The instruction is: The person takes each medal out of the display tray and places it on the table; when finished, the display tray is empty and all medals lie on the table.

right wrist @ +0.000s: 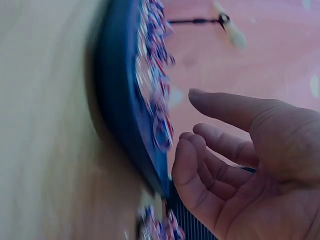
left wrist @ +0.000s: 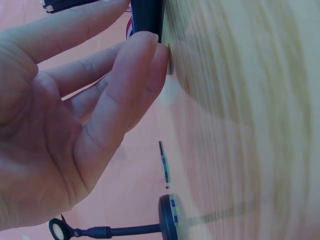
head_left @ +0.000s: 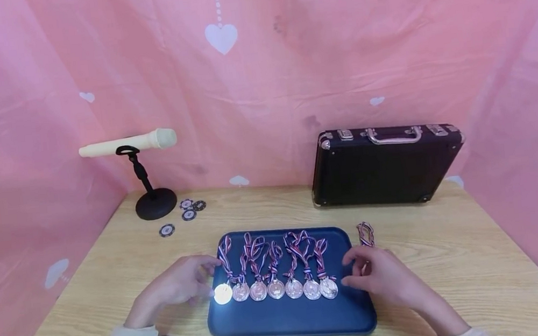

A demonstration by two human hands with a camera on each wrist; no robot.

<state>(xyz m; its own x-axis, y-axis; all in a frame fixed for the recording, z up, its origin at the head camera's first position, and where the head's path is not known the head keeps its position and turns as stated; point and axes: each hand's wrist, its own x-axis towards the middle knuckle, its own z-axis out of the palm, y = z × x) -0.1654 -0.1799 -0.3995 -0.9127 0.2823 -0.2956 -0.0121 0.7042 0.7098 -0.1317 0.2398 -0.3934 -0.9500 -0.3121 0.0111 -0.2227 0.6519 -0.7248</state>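
A dark blue tray [head_left: 288, 317] bears a row of several round medals [head_left: 276, 289] with striped red, white and blue ribbons [head_left: 274, 257] laid toward the back. My left hand [head_left: 189, 280] is at the tray's left edge, beside the leftmost medal [head_left: 223, 294]; its fingers are loosely bent near the rim [left wrist: 147, 20], and contact is hard to tell. Over the tray's right edge, my right hand [head_left: 381, 273] has thumb and fingers apart, with nothing between them. Another striped ribbon [head_left: 365, 231] lies on the table behind that hand, its lower part hidden.
At the back right stands a black briefcase [head_left: 386, 173] with a metal handle. A white microphone [head_left: 125, 144] rests on a black stand [head_left: 155, 203] at the back left, with several poker chips [head_left: 188, 214] near it. Pink cloth [head_left: 261, 82] surrounds the wooden table [head_left: 453, 258].
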